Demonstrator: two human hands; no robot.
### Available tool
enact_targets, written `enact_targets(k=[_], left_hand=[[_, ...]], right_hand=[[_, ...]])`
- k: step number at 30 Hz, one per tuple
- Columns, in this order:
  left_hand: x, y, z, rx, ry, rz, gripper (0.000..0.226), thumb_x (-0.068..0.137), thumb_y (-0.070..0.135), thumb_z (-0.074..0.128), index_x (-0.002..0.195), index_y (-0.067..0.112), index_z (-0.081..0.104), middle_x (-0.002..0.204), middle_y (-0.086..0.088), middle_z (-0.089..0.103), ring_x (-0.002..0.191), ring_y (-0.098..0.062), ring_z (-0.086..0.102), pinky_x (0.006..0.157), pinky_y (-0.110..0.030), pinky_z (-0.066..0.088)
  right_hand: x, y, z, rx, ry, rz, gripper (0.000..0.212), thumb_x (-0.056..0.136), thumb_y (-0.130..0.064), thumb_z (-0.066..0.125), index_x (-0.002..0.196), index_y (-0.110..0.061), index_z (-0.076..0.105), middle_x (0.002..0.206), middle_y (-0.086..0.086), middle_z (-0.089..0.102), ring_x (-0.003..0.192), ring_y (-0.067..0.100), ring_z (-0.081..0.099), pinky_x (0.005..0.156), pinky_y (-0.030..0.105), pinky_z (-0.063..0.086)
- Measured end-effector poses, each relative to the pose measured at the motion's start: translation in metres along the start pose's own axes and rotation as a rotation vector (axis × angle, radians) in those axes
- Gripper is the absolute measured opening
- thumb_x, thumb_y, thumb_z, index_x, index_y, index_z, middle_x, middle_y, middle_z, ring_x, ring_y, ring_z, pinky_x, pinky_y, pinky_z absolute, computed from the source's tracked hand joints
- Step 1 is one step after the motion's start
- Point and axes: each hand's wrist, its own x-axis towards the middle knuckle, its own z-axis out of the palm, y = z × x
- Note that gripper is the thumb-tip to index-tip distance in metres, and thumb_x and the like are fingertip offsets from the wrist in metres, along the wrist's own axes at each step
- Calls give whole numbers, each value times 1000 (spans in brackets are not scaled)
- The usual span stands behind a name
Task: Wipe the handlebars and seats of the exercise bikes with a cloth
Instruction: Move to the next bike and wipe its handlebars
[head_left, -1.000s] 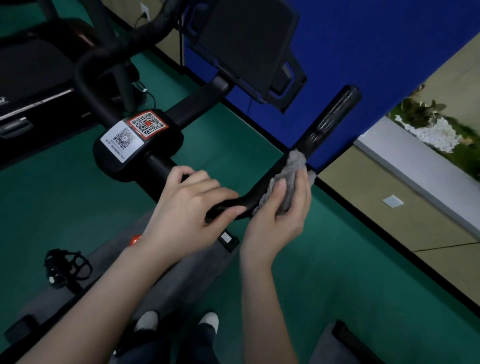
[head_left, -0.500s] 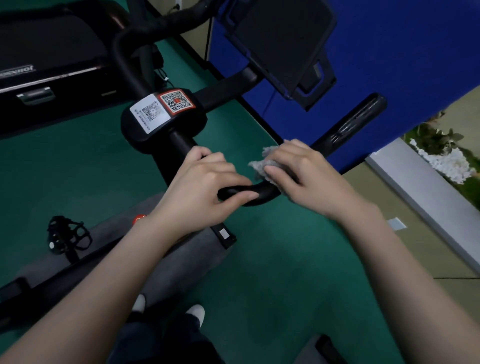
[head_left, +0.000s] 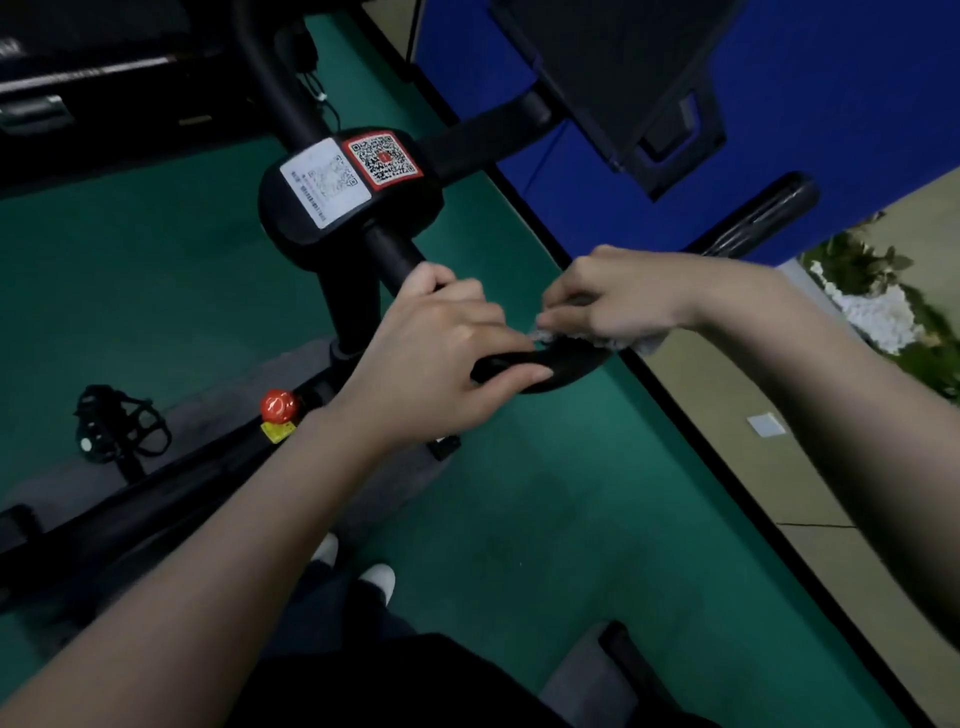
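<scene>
The exercise bike's black handlebar (head_left: 753, 223) curves from the centre hub to the upper right. My left hand (head_left: 441, 358) grips the bar at its lower bend. My right hand (head_left: 618, 296) lies palm down on the bar just right of the left hand, pressing a grey cloth (head_left: 602, 340) onto it. Only the cloth's lower edge shows under the fingers. The bike seat is not in view.
The hub (head_left: 343, 192) carries two QR stickers. A black screen (head_left: 623, 67) stands above it, against a blue wall panel (head_left: 831, 78). A red knob (head_left: 279, 406) sits on the frame, a pedal (head_left: 111, 426) at left. A treadmill (head_left: 78, 88) lies at top left on green floor.
My right hand turned from gripping the bar from below to lying on top of it, and slid the cloth down toward my left hand. The view moved closer and shifted.
</scene>
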Motion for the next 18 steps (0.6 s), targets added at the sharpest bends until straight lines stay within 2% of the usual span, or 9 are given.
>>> enact_targets(k=[3, 4, 7, 9, 11, 13, 15, 18], left_hand=[[-1, -1, 1, 1, -9, -1, 37, 92, 51, 48, 93, 25, 75, 71, 9, 65, 74, -17, 55, 82, -36, 31], [-1, -2, 1, 2, -12, -2, 37, 92, 51, 48, 92, 25, 74, 71, 9, 65, 74, -16, 55, 82, -35, 31], [0, -2, 1, 21, -16, -7, 37, 92, 51, 48, 92, 25, 74, 71, 8, 64, 75, -17, 55, 82, -34, 30], [0, -3, 1, 29, -19, -8, 37, 91, 52, 47, 91, 25, 73, 71, 8, 63, 75, -18, 55, 83, -35, 30], [0, -3, 1, 25, -24, -10, 37, 91, 51, 47, 90, 25, 73, 70, 8, 63, 74, -18, 55, 83, -35, 31], [1, -3, 0, 23, -26, -8, 37, 91, 51, 47, 88, 24, 73, 70, 8, 63, 73, -18, 55, 83, -35, 31], [1, -4, 0, 18, -32, -13, 37, 91, 50, 49, 87, 23, 74, 70, 8, 64, 73, -18, 55, 83, -35, 31], [1, -3, 0, 28, -46, -26, 36, 91, 49, 49, 86, 23, 73, 70, 7, 64, 72, -18, 55, 84, -36, 32]], right_hand=[[3, 4, -12, -84, -71, 80, 26, 95, -40, 51, 80, -26, 67, 73, 6, 66, 69, 28, 66, 60, 39, 56], [2, 5, -13, -77, -59, 95, 26, 94, -40, 52, 82, -25, 68, 72, 6, 66, 68, 27, 66, 58, 39, 56], [-4, 2, -2, 41, 76, 39, 28, 92, -40, 55, 74, -22, 65, 53, 0, 59, 45, 16, 58, 39, 24, 45], [-9, 1, 10, 20, 164, -42, 29, 94, -38, 52, 69, -25, 60, 52, -1, 57, 42, 15, 58, 40, 25, 44], [-13, 8, 15, -59, 267, -100, 28, 96, -37, 49, 73, -24, 61, 65, 1, 63, 58, 19, 62, 56, 31, 46], [-17, 20, 18, -135, 436, -116, 31, 98, -33, 47, 85, -14, 67, 80, 4, 66, 77, 24, 60, 74, 34, 45], [-22, 27, 28, -127, 638, -103, 33, 99, -27, 44, 88, -6, 66, 84, 9, 66, 82, 30, 57, 82, 36, 42], [-25, 21, 62, -9, 920, -64, 23, 98, -17, 49, 90, -3, 66, 92, 9, 66, 94, 26, 57, 98, 40, 39]])
